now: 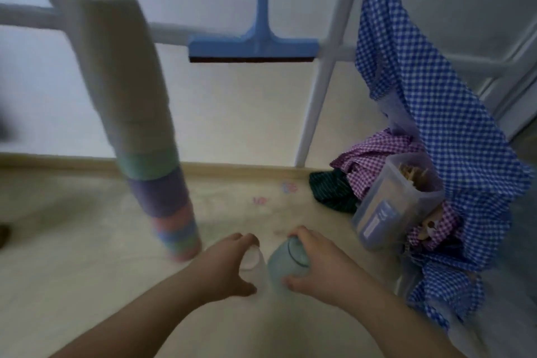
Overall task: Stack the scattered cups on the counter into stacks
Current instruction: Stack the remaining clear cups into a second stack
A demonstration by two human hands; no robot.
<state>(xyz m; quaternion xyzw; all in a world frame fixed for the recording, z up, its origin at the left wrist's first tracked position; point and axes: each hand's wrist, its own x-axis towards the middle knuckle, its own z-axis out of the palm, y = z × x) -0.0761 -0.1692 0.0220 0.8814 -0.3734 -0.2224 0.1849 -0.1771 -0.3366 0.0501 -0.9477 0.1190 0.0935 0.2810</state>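
Beige counter surface (87, 285) lies bare to the left of the tall cup stack (136, 113), open all the way to the frame's left side apart from a dark blurred shape at that edge. The stack itself stands on the counter and leans, pale cups above and green, purple, pink and blue ones near its foot. Behind the stack a low beige ledge (232, 173) runs along the wall and closes off the far side of the counter.

Just right of the stack's foot, the left hand (223, 267) is curled around a clear cup (252, 260), fingers over the top and thumb below. Touching or nearly touching that cup, further from the stack, a pale blue translucent cup (286, 260) is held tilted in the right hand (316, 267), fingers at its far side and thumb at its near side. Bare counter stretches toward the camera beneath both forearms.

Above and right of the stack, a blue squeegee (252, 48) hangs against a white rail frame (319, 87). Far right of the stack, the room narrows: a clear lidded container (389, 206) sits among purple checked cloth (374, 154) and a dark green cloth (331, 186), with a blue checked cloth (430, 102) draped down from the frame onto the counter.
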